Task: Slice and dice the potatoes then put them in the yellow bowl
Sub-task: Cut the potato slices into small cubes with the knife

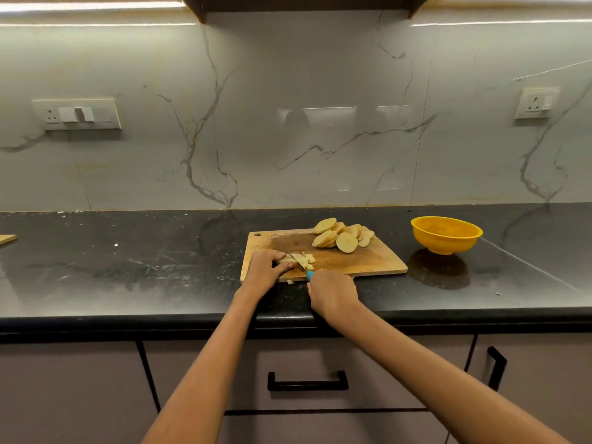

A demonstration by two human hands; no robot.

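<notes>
My left hand (pixel 264 265) curls over a small stack of potato slices (pixel 296 260) near the front left of the cutting board (pixel 368 264), fingers bent and pinching it down. My right hand (pixel 333 291) grips the blue-handled knife (pixel 304 269), with the blade set across that stack right next to my left fingertips.

The main risk I judge from here is the blade's closeness to those fingertips: the stack is low and short, so a slip on the wet cut faces could send the edge into a finger. The stack itself may also slide apart under pressure, giving uneven dice. One small piece (pixel 290 282) already lies off the board's front edge on the dark desk (pixel 128 267), and more could scatter the same way, since I am cutting close to that edge.

The potatoes look pale yellow with tan skin at the rims. A larger heap of round slices (pixel 341 235) waits at the board's far side, not yet diced. The yellow bowl (pixel 446 233) stands on the desk to the right of the board, apart from it, and looks empty as far as I can see.
</notes>
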